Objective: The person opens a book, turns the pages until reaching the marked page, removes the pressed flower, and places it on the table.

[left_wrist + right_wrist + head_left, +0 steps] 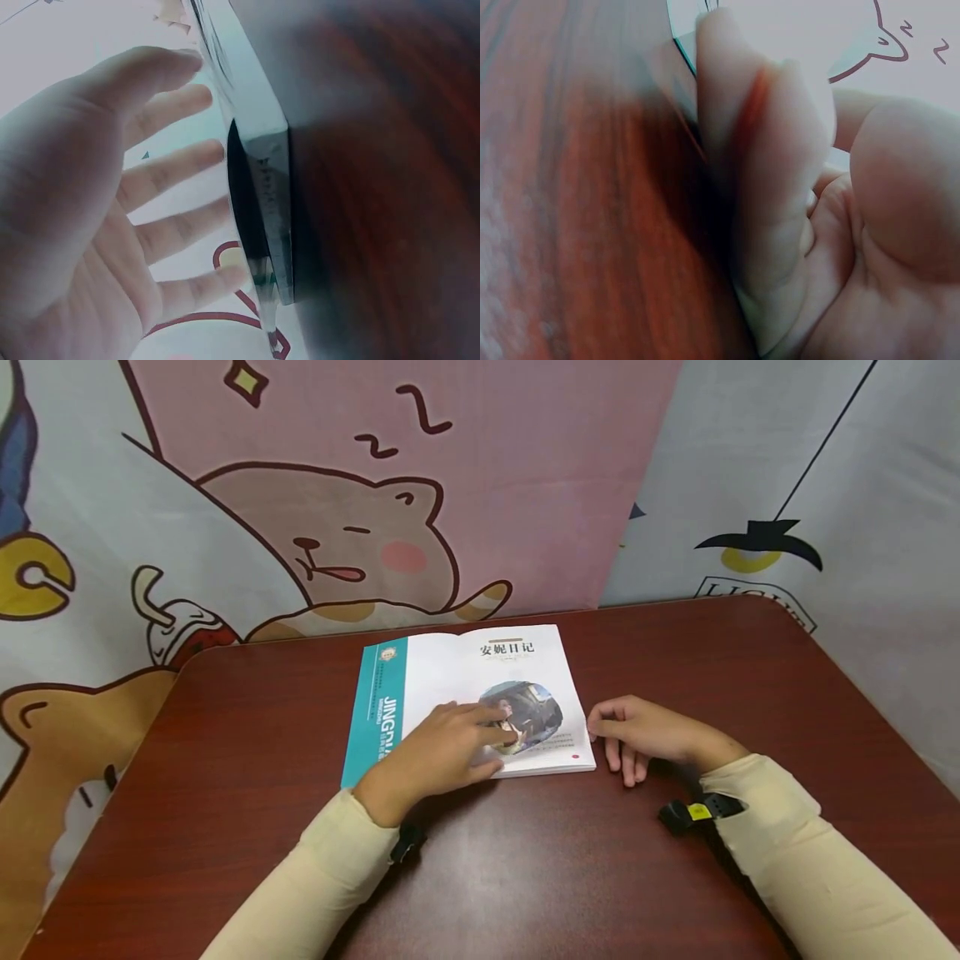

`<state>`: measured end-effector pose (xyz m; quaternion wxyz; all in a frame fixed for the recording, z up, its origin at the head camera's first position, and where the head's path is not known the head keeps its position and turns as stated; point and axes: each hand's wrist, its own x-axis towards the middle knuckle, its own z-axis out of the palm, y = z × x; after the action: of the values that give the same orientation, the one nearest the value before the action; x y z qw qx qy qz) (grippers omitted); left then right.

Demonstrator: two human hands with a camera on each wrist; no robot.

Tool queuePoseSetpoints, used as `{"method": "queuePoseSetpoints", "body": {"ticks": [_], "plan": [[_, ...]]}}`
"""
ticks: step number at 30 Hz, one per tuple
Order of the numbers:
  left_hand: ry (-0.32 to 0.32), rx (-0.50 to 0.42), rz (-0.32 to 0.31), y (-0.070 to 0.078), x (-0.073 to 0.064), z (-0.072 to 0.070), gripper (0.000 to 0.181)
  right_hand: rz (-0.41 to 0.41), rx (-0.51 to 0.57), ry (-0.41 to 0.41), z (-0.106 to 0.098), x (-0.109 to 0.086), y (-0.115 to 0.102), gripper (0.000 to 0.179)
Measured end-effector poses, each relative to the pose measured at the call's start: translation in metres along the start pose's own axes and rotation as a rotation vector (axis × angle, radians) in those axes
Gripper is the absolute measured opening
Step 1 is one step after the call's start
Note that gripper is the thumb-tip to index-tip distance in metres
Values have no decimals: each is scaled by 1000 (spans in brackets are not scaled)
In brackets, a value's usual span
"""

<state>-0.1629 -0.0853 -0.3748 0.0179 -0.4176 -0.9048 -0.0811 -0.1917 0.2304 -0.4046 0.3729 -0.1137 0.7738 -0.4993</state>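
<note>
Dark reddish tabletop [225, 760] | closed white-and-teal book [446, 672], cover up | left hand [442, 747] over the cover, fingers reaching its round picture [542, 718] | right hand [648, 731] by the book's right edge | behind: cartoon backdrop [540, 485], sleeping bear [262, 518]

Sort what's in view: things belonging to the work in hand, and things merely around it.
In the work:
- book, lying on the table
- left hand, over the cover
- right hand, at the book's right edge
- table, supporting the book

Merely around:
- cartoon backdrop
- right wrist strap
</note>
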Motion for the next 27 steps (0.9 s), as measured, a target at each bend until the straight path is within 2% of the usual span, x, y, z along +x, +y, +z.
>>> {"method": "queuePoseSetpoints", "body": {"ticks": [6, 12, 14, 19, 22, 27], "plan": [[42, -11, 11, 1, 1, 1, 54, -2, 0, 5, 1, 1, 0, 30], [136, -24, 50, 2, 2, 1, 74, -10, -31, 16, 3, 2, 0, 31], [146, -6, 48, 3, 3, 1, 79, -17, -49, 18, 3, 2, -1, 31], [152, 103, 10, 6, 3, -2, 88, -21, -75, 23, 3, 3, -1, 29], [184, 164, 18, 6, 3, -3, 85, -21, -84, 26, 3, 3, 0, 28], [224, 208, 60, 7, 3, -2, 60, -23, -89, 26, 3, 3, 1, 28]]}}
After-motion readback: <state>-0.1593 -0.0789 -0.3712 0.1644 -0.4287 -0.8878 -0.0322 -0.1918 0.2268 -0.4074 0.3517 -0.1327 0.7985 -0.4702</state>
